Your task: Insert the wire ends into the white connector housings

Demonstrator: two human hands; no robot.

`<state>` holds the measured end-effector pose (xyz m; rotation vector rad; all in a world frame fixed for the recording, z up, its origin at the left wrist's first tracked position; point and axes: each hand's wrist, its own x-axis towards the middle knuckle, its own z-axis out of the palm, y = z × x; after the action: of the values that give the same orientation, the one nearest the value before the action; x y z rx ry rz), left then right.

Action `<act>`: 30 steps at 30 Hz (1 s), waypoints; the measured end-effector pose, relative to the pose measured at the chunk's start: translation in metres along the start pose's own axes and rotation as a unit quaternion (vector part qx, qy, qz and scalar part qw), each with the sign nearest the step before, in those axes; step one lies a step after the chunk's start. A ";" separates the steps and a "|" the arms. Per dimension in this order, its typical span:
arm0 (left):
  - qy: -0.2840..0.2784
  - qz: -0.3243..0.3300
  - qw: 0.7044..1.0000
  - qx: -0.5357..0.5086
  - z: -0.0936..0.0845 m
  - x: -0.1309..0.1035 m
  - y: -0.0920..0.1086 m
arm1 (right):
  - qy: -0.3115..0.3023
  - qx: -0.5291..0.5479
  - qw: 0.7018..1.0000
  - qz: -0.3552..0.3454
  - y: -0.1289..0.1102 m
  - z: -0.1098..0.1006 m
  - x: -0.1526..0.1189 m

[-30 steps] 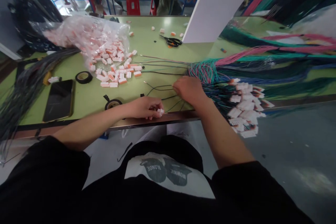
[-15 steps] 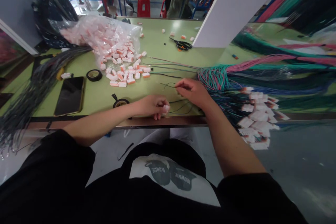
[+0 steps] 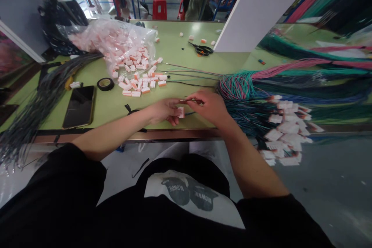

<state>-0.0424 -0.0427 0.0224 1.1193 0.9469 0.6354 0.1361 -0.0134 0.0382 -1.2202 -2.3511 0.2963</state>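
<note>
My left hand is closed on a small white and orange connector housing above the table's front edge. My right hand pinches a thin dark wire, and its fingertips meet those of my left hand just above the housing. Most of that wire is hidden by the fingers. To the right lies a bundle of green, pink and dark wires, with several finished white connectors on wire ends hanging past the table edge. Loose white and orange housings lie in a heap beyond my left hand.
A clear plastic bag of housings lies at the back left. A phone, a roll of black tape and grey wires are at left. Scissors lie near a white post.
My right hand has moved left with the wire until its fingertips meet my left hand. My left hand has risen slightly, still holding the connector housing.
</note>
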 end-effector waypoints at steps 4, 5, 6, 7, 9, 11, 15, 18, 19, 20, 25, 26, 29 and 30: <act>-0.010 0.006 1.000 -0.023 -0.002 0.001 0.000 | 0.004 -0.006 0.999 0.052 0.000 0.003 -0.003; -0.011 0.007 1.000 -0.025 -0.003 0.001 0.001 | 0.009 -0.001 0.998 0.061 0.000 0.003 -0.004; -0.011 0.007 1.000 -0.025 -0.003 0.001 0.001 | 0.013 0.010 0.998 0.064 0.000 0.002 -0.005; -0.007 0.006 1.000 -0.024 -0.003 0.001 0.001 | 0.016 0.026 0.998 0.062 -0.001 0.002 -0.006; 0.006 0.002 1.000 -0.018 -0.003 0.001 0.002 | 0.010 0.063 0.997 0.049 -0.002 0.000 -0.008; 0.013 0.000 1.000 -0.013 -0.002 0.001 0.003 | -0.005 0.087 0.996 0.031 -0.003 -0.003 -0.011; 0.005 0.007 1.000 -0.008 0.000 0.002 0.003 | -0.013 0.087 0.996 0.007 -0.002 -0.006 -0.015; 0.002 0.010 1.000 -0.008 0.000 0.002 0.003 | -0.011 0.076 0.997 -0.006 -0.002 -0.006 -0.017; 0.001 0.011 1.000 -0.009 -0.001 0.002 0.002 | -0.012 0.071 0.997 -0.009 -0.002 -0.006 -0.017; 0.000 0.010 1.000 -0.011 -0.001 0.002 0.002 | -0.014 0.065 0.998 -0.009 -0.002 -0.006 -0.017; -0.002 0.017 1.000 -0.023 -0.002 0.003 0.001 | -0.025 0.034 0.999 0.000 -0.004 -0.006 -0.017; -0.004 0.020 0.999 -0.026 -0.002 0.003 0.001 | -0.026 0.028 0.999 0.002 -0.004 -0.006 -0.017; -0.007 0.022 0.999 -0.033 -0.002 0.002 0.001 | -0.036 0.012 0.999 0.007 -0.006 -0.007 -0.017; -0.005 0.021 0.999 -0.033 -0.001 0.002 0.001 | -0.039 0.006 0.999 0.009 -0.006 -0.007 -0.017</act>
<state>-0.0426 -0.0398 0.0226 1.0841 0.8900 0.6902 0.1439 -0.0312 0.0418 -1.2464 -2.4020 0.3697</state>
